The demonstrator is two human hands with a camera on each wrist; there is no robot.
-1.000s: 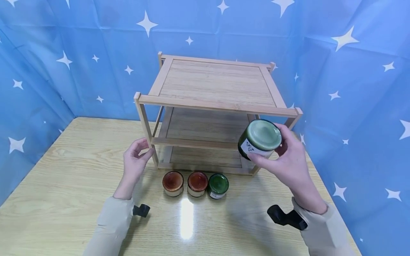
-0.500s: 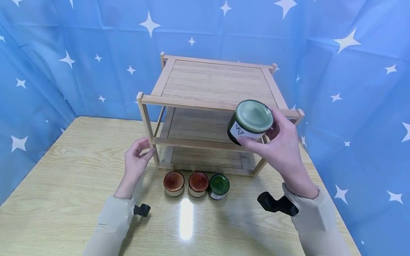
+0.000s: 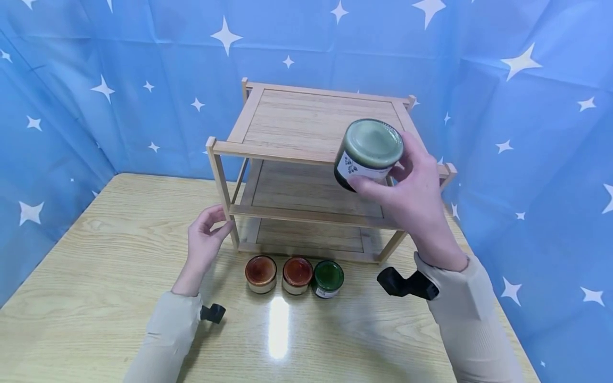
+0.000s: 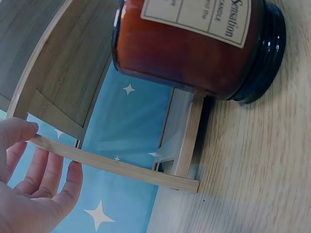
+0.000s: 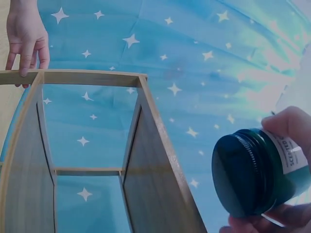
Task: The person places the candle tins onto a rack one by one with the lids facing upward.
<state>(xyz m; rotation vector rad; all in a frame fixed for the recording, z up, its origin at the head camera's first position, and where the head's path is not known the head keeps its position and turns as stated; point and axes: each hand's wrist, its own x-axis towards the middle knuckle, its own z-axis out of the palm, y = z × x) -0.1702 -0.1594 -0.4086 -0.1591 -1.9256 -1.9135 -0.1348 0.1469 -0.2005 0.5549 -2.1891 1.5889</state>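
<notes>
My right hand (image 3: 407, 191) grips a green scented candle jar (image 3: 367, 146), bottom up, thumb across its white label. In the head view the jar overlaps the front edge of the rack's top shelf. Its dark lid (image 5: 238, 174) faces down and shows in the right wrist view. With thumb and fingertips my left hand (image 3: 205, 239) pinches the front left leg (image 4: 107, 165) of the wooden rack (image 3: 316, 125). Before the rack stand two amber candle jars, a left one (image 3: 261, 274) and a middle one (image 3: 297, 275), and a green candle jar (image 3: 328, 278), all bottom up.
The rack has three levels and stands on a light wood table (image 3: 119, 255). A blue curtain (image 3: 158, 64) with white stars hangs behind and beside it. Both wrists carry black camera mounts.
My right hand has raised the green candle jar and moved it left, from beside the middle shelf to the top shelf's front edge. My left hand keeps its place on the leg.
</notes>
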